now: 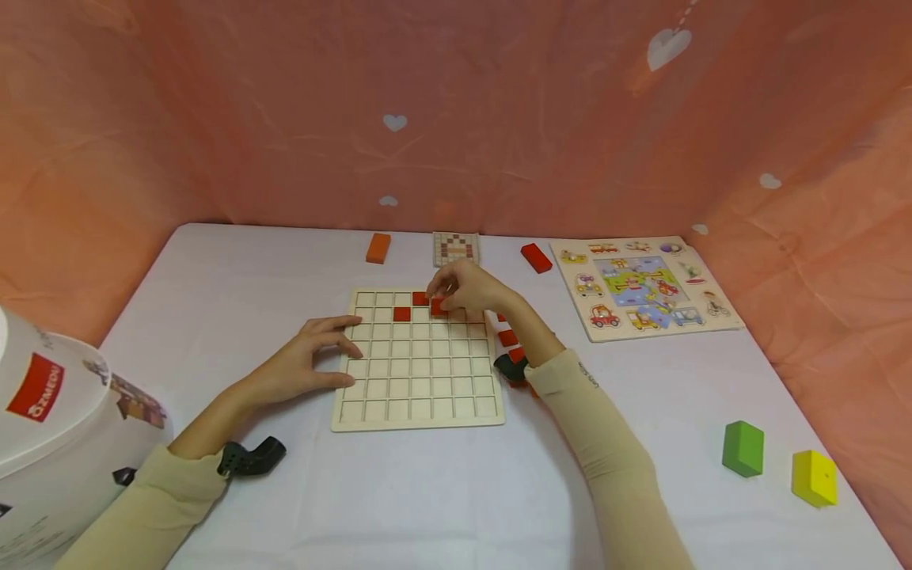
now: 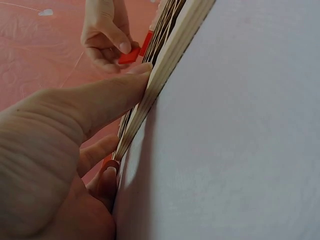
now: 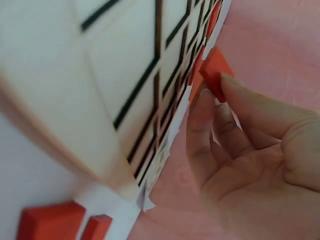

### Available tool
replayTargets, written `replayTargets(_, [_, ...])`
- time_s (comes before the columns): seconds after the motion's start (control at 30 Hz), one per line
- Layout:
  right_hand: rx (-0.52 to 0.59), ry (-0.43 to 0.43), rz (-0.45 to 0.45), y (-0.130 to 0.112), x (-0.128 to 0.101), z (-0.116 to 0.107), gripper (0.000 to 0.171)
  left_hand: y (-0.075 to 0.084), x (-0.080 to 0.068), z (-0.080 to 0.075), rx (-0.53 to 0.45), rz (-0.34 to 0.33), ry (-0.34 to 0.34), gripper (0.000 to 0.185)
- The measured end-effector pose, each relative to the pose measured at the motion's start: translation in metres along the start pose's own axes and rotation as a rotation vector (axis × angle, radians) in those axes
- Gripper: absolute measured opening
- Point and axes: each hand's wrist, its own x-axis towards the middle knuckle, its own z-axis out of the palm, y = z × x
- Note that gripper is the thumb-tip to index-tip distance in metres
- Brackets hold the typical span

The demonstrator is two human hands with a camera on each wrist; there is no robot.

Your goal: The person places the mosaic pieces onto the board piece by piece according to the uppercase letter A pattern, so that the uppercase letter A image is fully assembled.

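Note:
A pale wooden grid board (image 1: 416, 396) lies flat on the white table. Two red square tiles (image 1: 402, 313) sit in cells near its far edge. My right hand (image 1: 463, 289) pinches another red tile (image 3: 216, 70) between thumb and fingertips, just over the board's far right cells. My left hand (image 1: 306, 360) lies with straight fingers (image 2: 107, 97) against the board's left edge (image 2: 150, 102). More loose red tiles (image 1: 508, 338) lie right of the board, partly hidden by my right forearm.
At the back lie an orange block (image 1: 378, 248), a small pattern card (image 1: 456, 248) and a red block (image 1: 536, 258). A picture puzzle board (image 1: 641, 285) sits at the right. Green (image 1: 742, 448) and yellow (image 1: 814, 477) blocks stand front right; a white tub (image 1: 57, 443) stands front left.

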Motion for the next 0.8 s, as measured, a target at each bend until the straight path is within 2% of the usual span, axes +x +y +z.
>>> replayTargets(0.17, [0.027,-0.012,0.016,0.0066,0.0028,0.0008,0.017,0.0003,0.0002,-0.0002,-0.005,-0.008,-0.005,0.026])
replayTargets(0.47, [-0.048,-0.024,0.01,0.0054,-0.0004,0.001,0.021,-0.0003,0.0003,-0.0005,0.0,-0.001,-0.006,0.026])
replayTargets(0.8, [-0.045,-0.03,-0.029,0.0085,-0.0008,0.0021,0.018,0.0006,-0.0002,-0.0004,0.005,0.004,0.001,0.026])
